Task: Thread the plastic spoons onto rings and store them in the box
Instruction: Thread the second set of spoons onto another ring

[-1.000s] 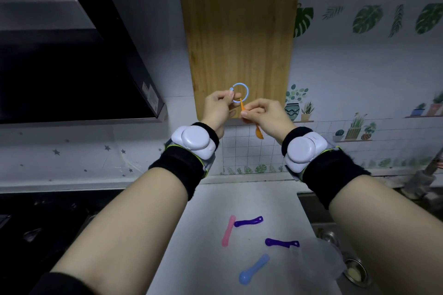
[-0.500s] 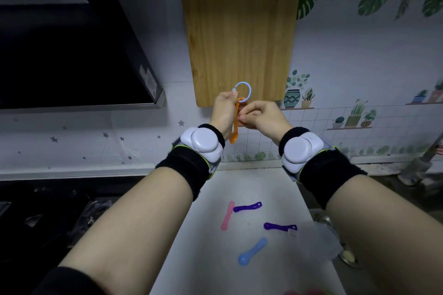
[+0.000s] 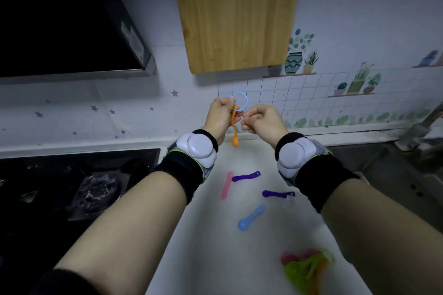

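Note:
My left hand (image 3: 219,116) pinches a light blue ring (image 3: 242,100) raised above the white counter (image 3: 215,235). An orange spoon (image 3: 234,132) hangs from the ring, bowl downward. My right hand (image 3: 262,120) sits just right of the ring with fingers curled, pinching at its lower edge. Loose on the counter lie a pink spoon (image 3: 226,185), two purple spoons (image 3: 245,177) (image 3: 278,193) and a blue spoon (image 3: 251,217). A blurred bunch of green, pink and orange spoons (image 3: 306,268) lies near the front.
A black gas hob (image 3: 79,187) fills the left. A wooden cutting board (image 3: 237,14) hangs on the wall above my hands. A dark range hood (image 3: 67,19) is at upper left. A sink with a tap (image 3: 417,132) lies to the right.
The orange spoon went from my right hand's pinch onto the ring and now hangs from it. The view tipped down, showing the spoon bunch at the front.

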